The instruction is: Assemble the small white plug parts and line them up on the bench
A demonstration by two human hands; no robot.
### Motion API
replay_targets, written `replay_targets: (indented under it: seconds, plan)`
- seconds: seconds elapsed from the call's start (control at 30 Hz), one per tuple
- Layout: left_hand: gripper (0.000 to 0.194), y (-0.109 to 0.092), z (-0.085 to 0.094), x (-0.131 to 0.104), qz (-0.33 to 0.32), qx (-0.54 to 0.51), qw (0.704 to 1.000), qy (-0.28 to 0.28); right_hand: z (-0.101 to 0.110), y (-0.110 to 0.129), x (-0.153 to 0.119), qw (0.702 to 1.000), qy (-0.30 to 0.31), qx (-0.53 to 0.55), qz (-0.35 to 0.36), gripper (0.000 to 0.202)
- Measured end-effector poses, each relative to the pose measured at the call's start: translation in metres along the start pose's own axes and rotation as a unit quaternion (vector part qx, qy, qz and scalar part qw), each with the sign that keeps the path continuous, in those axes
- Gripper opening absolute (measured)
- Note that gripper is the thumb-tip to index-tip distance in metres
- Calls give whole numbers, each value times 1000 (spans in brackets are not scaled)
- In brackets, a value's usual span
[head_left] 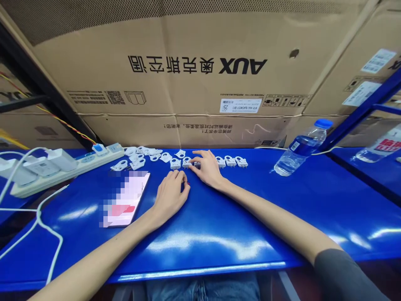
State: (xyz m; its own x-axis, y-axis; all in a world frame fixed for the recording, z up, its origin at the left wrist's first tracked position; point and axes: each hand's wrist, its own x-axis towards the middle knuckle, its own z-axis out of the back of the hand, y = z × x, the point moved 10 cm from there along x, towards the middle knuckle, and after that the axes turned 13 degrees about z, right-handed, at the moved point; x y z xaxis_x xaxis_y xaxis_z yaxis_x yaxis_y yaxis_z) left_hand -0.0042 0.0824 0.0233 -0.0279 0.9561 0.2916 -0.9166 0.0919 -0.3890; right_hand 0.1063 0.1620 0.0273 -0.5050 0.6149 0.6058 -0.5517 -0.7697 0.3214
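Note:
A row of white two-pin plugs with ring-shaped handles (230,161) lies along the back of the blue table, pins toward me. My right hand (208,167) reaches over the middle of this row, thumb and fingers apart, covering part of one plug. Its thumb is beside another ring-handled plug (186,161). Just in front of the leftmost plug in the row (175,163), my left hand (171,190) rests with curled fingers; a small dark red spot shows near its thumb. Whatever those fingers may hold is hidden. More such plugs (138,163) are heaped loosely to the left.
A phone (138,194), partly blurred out, lies left of my left hand. Farther left are a power strip (103,154) with white chargers and looping white cables (39,215). A tilted water bottle (296,150) is at right. Large cardboard boxes (188,92) stand behind the table.

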Motion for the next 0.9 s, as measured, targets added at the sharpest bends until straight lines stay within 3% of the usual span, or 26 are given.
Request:
replay_targets:
  seconds: [0.37, 0.63, 0.77, 0.9]
  plan:
    - [10, -6, 10, -1, -28, -91, 995, -12, 5, 12, 1, 1000, -12, 8, 17, 26]
    - [11, -27, 19, -14, -89, -193, 977, -17, -17, 34, 16, 989, 92, -35, 111, 45]
    - [11, -25, 24, -15, -88, -194, 976, -44, -28, 38, 28, 982, 135, -49, 123, 38]
    - [10, -23, 27, -14, -87, -188, 977, -61, -36, 41, 38, 979, 137, -51, 139, 26]
